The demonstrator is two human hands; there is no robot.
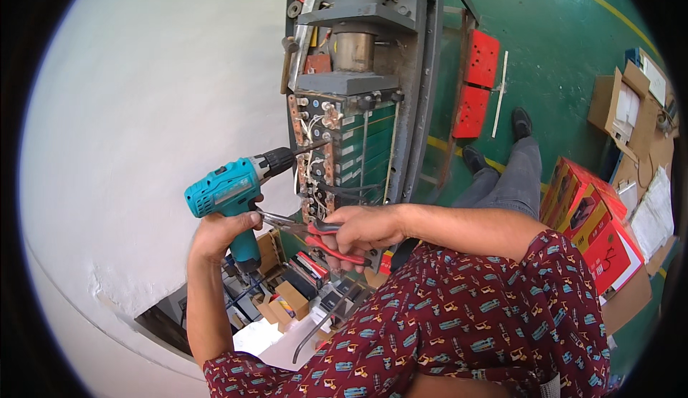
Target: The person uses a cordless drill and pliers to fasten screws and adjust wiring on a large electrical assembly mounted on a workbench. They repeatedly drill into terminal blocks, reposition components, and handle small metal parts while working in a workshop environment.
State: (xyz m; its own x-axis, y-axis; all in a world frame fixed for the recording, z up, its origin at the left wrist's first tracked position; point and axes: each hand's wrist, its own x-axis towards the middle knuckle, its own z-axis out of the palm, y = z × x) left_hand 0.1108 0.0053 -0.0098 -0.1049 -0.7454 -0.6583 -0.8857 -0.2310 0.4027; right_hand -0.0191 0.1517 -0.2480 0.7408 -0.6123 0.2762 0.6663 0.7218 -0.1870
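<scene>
My left hand [218,234] is wrapped round the grip of a teal cordless drill [226,186], its thumb towards me. From the drill's black chuck a long bit [309,147] points right, its tip at a bolt on the stack of dark modules [358,147]. Whether the tip touches the bolt cannot be told. In my right hand [369,227] are pliers [315,234] with red and black handles. Their jaws reach left to beside the drill's grip and my left thumb. Copper bars [330,161] and white wires run down the stack's left side.
A grey press-like frame [358,16] with a metal cylinder [355,52] stands over the stack. To the right are red blocks [473,111], red boxes [591,219] and an open carton [623,104]. Below my hands lie small boxes [290,299]. A white wall [143,97] fills the left.
</scene>
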